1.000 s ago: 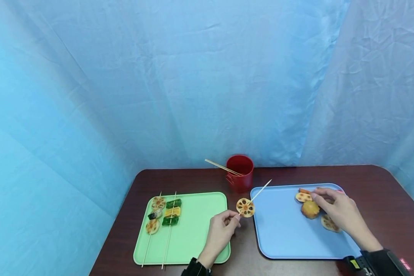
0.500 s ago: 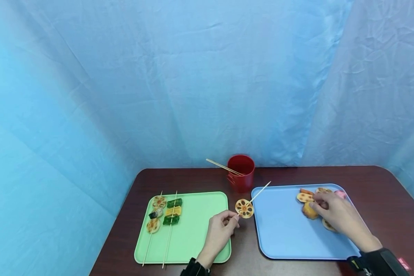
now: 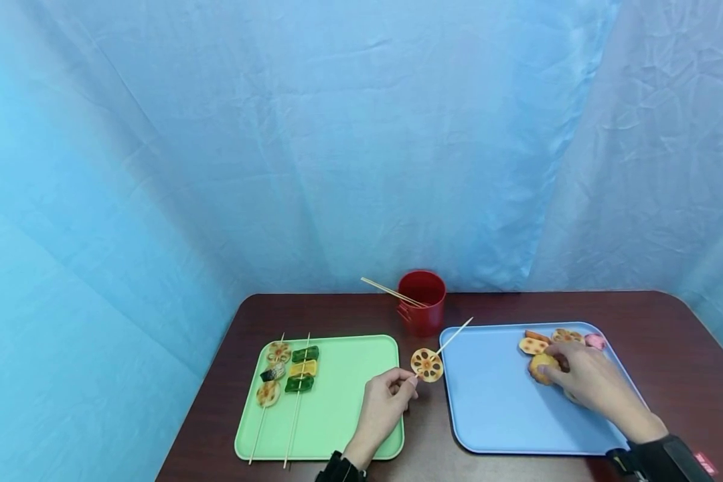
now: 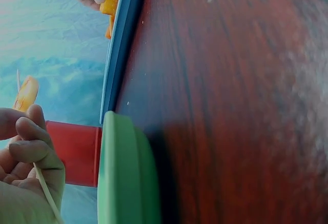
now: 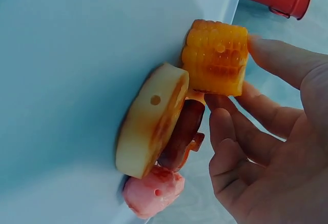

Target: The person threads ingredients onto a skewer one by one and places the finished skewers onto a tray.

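Observation:
In the head view my left hand [image 3: 382, 405] pinches a thin wooden skewer [image 3: 458, 332] just below a lotus root slice [image 3: 426, 365] threaded on it. The skewer points up and right, over the gap between the two trays. Over at the blue tray [image 3: 494, 408], my right hand [image 3: 596, 385] pinches a yellow-brown corn piece [image 5: 215, 57] between thumb and fingers. Beside the corn, the right wrist view has a thick pale slice [image 5: 148, 126] with a hole, a dark reddish-brown piece [image 5: 182, 134] and a pink piece [image 5: 154, 190].
On the green tray [image 3: 349, 361] at left lie two loaded skewers, one with green and yellow pieces [image 3: 302, 369]. A red cup [image 3: 422, 321] with skewers leaning in it stands behind the trays. Another lotus slice [image 3: 568, 334] lies at the blue tray's back.
My right hand has moved slightly down from the pieces at the back and now grips the corn piece. The left hand holds the skewer almost still.

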`<state>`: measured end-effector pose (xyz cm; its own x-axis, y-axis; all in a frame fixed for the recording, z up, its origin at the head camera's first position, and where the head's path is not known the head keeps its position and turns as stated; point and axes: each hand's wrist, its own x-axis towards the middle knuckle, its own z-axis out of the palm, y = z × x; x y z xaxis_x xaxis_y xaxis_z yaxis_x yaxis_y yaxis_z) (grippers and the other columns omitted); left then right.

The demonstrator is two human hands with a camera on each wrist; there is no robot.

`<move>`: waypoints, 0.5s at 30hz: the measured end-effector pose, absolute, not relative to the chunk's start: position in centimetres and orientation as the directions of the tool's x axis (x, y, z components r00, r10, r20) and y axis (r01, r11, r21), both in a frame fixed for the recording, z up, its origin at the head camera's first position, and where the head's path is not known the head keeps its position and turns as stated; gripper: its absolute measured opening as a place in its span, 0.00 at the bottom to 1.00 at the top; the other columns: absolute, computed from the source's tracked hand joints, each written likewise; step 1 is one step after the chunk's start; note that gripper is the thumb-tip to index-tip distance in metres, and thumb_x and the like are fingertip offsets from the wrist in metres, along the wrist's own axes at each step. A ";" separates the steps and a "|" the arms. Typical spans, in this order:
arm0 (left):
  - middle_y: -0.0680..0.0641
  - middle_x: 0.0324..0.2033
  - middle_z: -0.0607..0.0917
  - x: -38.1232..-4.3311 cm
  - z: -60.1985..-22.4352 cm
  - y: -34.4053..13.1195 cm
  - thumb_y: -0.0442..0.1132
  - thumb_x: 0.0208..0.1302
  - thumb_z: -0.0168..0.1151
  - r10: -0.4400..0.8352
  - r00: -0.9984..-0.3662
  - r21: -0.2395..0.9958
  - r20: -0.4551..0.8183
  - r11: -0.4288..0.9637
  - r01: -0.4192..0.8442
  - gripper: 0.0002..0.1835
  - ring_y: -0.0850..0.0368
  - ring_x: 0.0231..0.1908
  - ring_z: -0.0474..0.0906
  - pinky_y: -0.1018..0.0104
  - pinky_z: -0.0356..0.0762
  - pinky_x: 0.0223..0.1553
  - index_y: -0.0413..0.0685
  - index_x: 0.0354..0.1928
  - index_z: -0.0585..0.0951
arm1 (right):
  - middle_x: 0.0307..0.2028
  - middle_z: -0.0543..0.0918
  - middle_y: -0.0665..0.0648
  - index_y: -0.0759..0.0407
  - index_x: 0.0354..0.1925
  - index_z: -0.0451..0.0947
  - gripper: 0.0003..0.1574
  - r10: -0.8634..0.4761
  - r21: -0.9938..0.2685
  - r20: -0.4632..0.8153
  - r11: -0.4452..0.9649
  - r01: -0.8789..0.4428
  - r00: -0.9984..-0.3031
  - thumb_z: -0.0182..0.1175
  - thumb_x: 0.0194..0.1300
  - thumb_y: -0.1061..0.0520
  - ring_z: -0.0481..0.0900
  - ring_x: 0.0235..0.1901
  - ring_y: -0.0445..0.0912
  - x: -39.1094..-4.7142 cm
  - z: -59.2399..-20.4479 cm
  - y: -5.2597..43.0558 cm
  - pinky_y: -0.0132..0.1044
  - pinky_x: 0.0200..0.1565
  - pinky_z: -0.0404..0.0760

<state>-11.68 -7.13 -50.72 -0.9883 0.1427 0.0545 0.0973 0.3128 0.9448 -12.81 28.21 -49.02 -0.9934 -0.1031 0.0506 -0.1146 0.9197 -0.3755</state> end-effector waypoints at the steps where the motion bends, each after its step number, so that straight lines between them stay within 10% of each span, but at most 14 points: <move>1: 0.54 0.19 0.82 -11.7 -50.7 -7.1 0.42 0.65 0.59 0.143 -0.988 0.945 0.053 0.312 0.096 0.11 0.59 0.14 0.72 0.72 0.71 0.16 0.42 0.35 0.86 | 0.29 0.76 0.52 0.69 0.46 0.80 0.29 -0.104 -0.377 0.052 0.919 -0.116 -0.993 0.68 0.56 0.46 0.68 0.27 0.46 -12.8 -49.0 28.1 0.41 0.27 0.67; 15: 0.54 0.19 0.82 -11.5 -50.5 -7.1 0.40 0.65 0.59 0.143 -0.988 0.949 0.059 0.298 0.100 0.10 0.51 0.15 0.75 0.72 0.71 0.15 0.42 0.35 0.86 | 0.27 0.72 0.49 0.57 0.40 0.73 0.23 -0.124 -0.439 0.130 0.883 -0.169 -0.984 0.72 0.50 0.51 0.65 0.25 0.41 -12.2 -49.4 26.5 0.35 0.25 0.64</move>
<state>-11.53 -7.12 -50.51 -0.9880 0.1431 0.0588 0.0997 0.2983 0.9492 -12.19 26.48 -49.38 -0.9838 -0.1237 0.1300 -0.1690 0.8826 -0.4387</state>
